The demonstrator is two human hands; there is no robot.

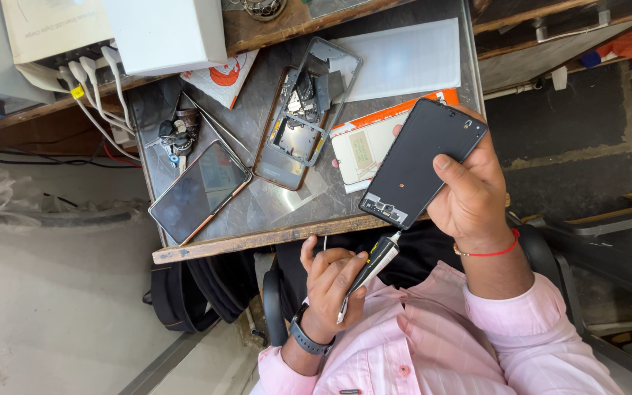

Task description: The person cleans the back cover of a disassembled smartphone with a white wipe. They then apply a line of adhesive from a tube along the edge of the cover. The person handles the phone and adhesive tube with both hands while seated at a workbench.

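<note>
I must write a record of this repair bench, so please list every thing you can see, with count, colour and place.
phone panel: 1, black, held above the table's front edge
pen-like tool: 1, black and white, tip near the panel's lower end
opened phone frame: 1, grey, table centre
phone: 1, dark screen, table front left
clear sheet: 1, whitish, table far side
keys: 1 bunch, dark, table left
white boxes: 2, shelf behind
table: 1, grey top
left hand: grip on the tool, wears a watch
right hand: grip on the panel, red thread at the wrist
</note>
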